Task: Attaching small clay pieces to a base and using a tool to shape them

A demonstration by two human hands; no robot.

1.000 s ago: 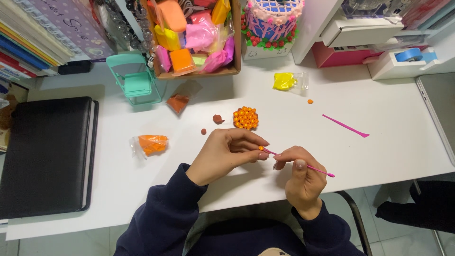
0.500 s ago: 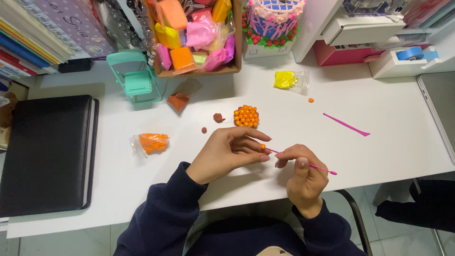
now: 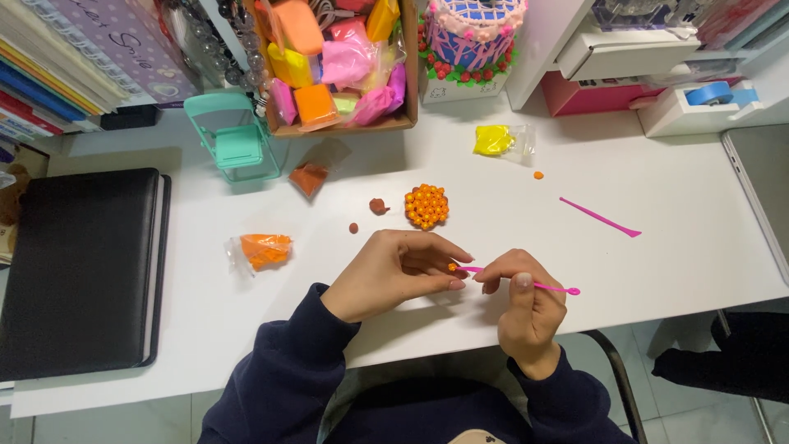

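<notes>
We count two pink modelling tools: one (image 3: 526,284) just below the orange bead cluster (image 3: 427,205), one (image 3: 600,217) well to its right. We count one such cluster. Two small brown clay lumps (image 3: 378,205) (image 3: 353,228) lie just left of it. Loose clay bags on the table number three: orange (image 3: 261,250) down-left of the cluster, brown (image 3: 310,177) up-left, yellow (image 3: 496,141) up-right. One tiny orange ball (image 3: 537,174) sits to the cluster's right, another (image 3: 452,266) just below it. We see one black folder (image 3: 74,271) far left, one mint toy chair (image 3: 232,136), one cardboard box (image 3: 345,127) of clay, one tape dispenser (image 3: 707,103).
</notes>
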